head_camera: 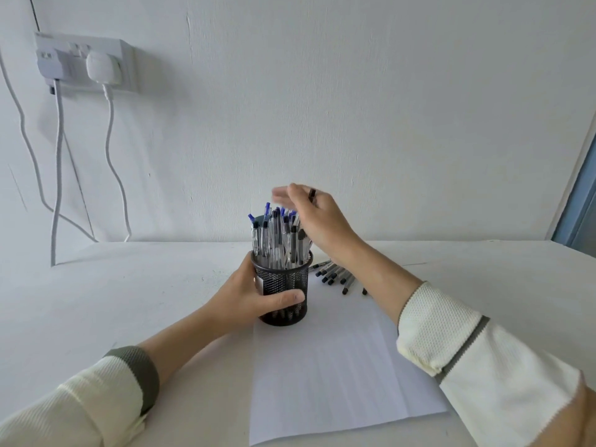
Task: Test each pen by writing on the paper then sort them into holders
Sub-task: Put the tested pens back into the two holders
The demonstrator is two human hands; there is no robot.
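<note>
Left hand (pixel 254 296) wrapped around black mesh holder (pixel 283 291) full of pens (pixel 277 240); right hand (pixel 317 217) above, pinching a dark pen (pixel 312 194).

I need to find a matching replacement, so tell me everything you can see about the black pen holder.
The pen holder is a round black cup that looks like metal wire mesh, with a solid rim at the top. It stands upright on the far edge of the white paper, packed with pens standing on end, some with blue tops. The left hand wraps around its side, thumb across the front. The right hand is above its pens, apparently gripping one.
</note>
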